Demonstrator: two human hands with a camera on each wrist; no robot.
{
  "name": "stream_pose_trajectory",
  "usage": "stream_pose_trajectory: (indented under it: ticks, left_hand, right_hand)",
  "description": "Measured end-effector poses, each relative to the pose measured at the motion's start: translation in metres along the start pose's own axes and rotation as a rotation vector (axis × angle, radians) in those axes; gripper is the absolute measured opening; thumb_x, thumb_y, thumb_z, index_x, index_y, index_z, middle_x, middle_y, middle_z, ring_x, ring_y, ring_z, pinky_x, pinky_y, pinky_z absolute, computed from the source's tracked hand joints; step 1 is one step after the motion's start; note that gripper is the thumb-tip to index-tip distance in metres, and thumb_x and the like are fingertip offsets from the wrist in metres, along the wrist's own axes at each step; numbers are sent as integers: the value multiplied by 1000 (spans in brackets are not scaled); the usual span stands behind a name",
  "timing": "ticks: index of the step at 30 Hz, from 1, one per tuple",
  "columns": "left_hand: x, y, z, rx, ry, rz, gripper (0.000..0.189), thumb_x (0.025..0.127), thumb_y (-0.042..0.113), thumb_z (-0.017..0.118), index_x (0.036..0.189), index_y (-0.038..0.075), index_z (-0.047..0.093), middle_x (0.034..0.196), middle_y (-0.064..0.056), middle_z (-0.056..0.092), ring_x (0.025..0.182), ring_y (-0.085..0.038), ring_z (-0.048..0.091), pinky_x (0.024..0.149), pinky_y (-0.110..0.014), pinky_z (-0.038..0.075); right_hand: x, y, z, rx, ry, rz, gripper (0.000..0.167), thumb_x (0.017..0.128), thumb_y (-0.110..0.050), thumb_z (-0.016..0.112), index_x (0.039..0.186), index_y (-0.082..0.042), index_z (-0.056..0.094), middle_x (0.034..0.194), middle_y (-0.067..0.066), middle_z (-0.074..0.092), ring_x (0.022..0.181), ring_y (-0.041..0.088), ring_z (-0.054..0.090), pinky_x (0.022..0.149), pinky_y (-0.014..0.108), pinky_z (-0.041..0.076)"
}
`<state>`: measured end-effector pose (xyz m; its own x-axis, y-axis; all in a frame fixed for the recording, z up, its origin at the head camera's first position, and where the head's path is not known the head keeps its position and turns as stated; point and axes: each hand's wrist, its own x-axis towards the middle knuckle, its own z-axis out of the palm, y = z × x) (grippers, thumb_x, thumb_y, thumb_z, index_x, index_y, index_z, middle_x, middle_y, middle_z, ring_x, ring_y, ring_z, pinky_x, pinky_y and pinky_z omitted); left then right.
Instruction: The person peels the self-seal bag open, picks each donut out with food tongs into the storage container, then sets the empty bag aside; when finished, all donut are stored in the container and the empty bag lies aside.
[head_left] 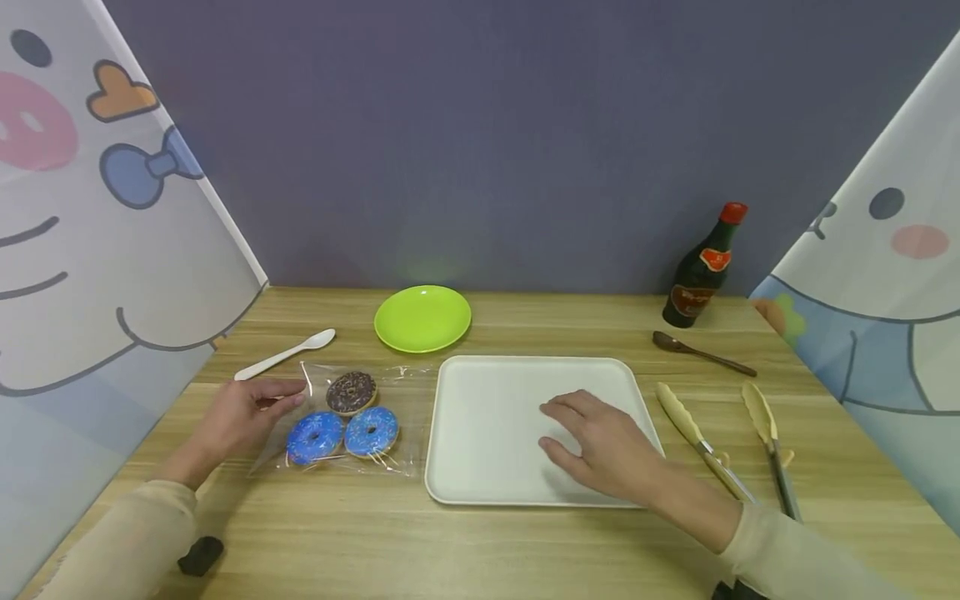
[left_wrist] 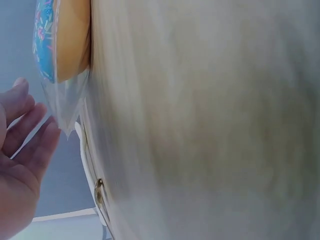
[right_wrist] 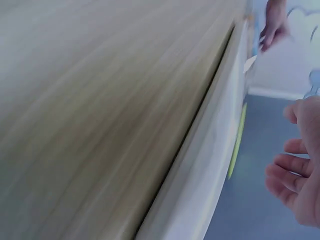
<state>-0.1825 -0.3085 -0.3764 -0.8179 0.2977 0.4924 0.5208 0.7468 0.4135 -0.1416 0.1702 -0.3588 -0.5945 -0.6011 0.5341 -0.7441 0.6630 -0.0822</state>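
A clear plastic bag (head_left: pixel 414 417) lies left of the tray with three donuts inside. One is a chocolate donut (head_left: pixel 351 392) with dark icing; the other two are a blue donut (head_left: pixel 314 437) and a second blue donut (head_left: pixel 372 432), both with sprinkles. My left hand (head_left: pixel 243 417) is at the bag's left edge, fingertips right by the plastic. In the left wrist view its thumb and fingers stand apart beside the bag's corner. Over the right half of a white tray (head_left: pixel 480 433) hovers my right hand (head_left: pixel 596 442), fingers loosely bent, holding nothing.
A green plate (head_left: pixel 422 319) sits behind the bag, and a white spoon (head_left: pixel 285 354) lies at the left. Along the right are a dark bottle (head_left: pixel 697 271) with a red cap, a brown wooden spoon (head_left: pixel 703 352) and open tongs (head_left: pixel 768 433). A grey wall panel (head_left: pixel 480 150) closes the back.
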Motion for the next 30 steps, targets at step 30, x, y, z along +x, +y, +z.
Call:
stream_pose_trajectory:
  ticks: [30]
  left_hand:
    - [0, -3, 2, -50, -143, 92, 12, 73, 0, 79, 83, 7, 77, 86, -2, 71, 84, -12, 66, 72, -7, 44]
  right_hand:
    - [88, -118, 95, 161, -214, 131, 31, 83, -30, 70, 60, -17, 54, 57, -11, 45, 50, 2, 42, 43, 14, 36]
